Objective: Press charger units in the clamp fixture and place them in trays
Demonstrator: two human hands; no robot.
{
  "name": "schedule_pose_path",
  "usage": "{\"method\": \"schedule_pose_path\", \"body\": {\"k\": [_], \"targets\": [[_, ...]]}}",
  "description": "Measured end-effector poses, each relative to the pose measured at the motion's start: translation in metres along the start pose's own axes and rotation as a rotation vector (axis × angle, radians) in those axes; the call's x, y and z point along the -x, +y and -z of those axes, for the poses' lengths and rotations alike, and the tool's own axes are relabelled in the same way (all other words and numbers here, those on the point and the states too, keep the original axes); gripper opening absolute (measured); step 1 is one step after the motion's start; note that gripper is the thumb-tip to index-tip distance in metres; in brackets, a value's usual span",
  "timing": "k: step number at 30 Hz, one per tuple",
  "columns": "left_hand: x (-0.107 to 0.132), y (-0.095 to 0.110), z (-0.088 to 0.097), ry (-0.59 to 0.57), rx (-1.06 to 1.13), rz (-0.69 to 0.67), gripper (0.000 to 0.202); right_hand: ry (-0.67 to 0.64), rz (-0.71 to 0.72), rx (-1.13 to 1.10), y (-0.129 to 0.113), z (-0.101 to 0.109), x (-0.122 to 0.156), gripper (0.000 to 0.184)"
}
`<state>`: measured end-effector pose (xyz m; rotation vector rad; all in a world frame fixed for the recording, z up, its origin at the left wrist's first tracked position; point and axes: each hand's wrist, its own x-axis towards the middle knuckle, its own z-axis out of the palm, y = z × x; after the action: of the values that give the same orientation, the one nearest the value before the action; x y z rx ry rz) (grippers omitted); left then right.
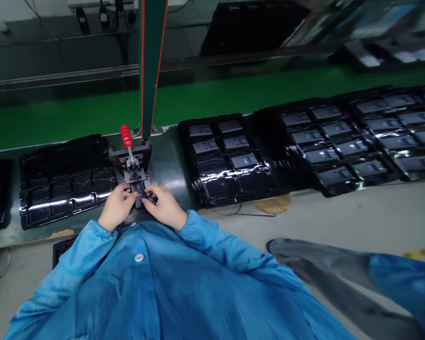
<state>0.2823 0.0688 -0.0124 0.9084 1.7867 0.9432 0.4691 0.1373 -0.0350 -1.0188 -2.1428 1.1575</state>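
Both hands meet at a small dark plastic part [139, 194] with a rectangular recess, at the front of a toggle clamp fixture [133, 163]. My left hand [118, 204] pinches its left side with thumb and fingertips. From the right, my right hand [165, 205] grips the same part, fingers curled and thumb against its face. The clamp's red handle [126, 136] stands upright above the fixture. Whether the part rests fully in the fixture is hidden by my fingers.
On the left lies a stack of black trays [67, 184]. To the right, black trays [219, 182] hold several dark parts, with more trays [326, 141] farther along. A green post [149, 66] rises behind the fixture. Another person's legs [326, 264] show at lower right.
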Motion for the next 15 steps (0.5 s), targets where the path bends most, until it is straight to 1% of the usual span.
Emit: {"method": "schedule_pose_path", "body": {"k": [3, 5, 7, 9, 11, 13, 15], "targets": [[0.011, 0.002, 0.001, -0.028, 0.097, -0.007, 0.058, 0.026, 0.027, -0.060, -0.005, 0.003, 0.010, 0.022], [0.020, 0.002, 0.003, -0.049, 0.169, -0.014, 0.058, 0.030, 0.021, -0.147, -0.007, 0.004, 0.016, 0.025], [0.029, 0.002, 0.005, -0.067, 0.231, -0.016, 0.056, 0.010, -0.041, -0.291, -0.010, 0.004, 0.021, 0.028], [0.037, 0.003, 0.005, -0.085, 0.283, -0.024, 0.054, -0.025, -0.142, -0.459, -0.011, 0.003, 0.025, 0.031], [0.043, 0.002, 0.003, -0.110, 0.326, -0.032, 0.052, -0.052, -0.228, -0.599, -0.012, 0.001, 0.026, 0.030], [0.047, 0.002, 0.001, -0.138, 0.361, -0.033, 0.052, -0.064, -0.267, -0.693, -0.013, 0.001, 0.025, 0.029], [0.049, 0.001, -0.002, -0.159, 0.387, -0.026, 0.052, -0.066, -0.272, -0.756, -0.015, 0.001, 0.024, 0.028]]}}
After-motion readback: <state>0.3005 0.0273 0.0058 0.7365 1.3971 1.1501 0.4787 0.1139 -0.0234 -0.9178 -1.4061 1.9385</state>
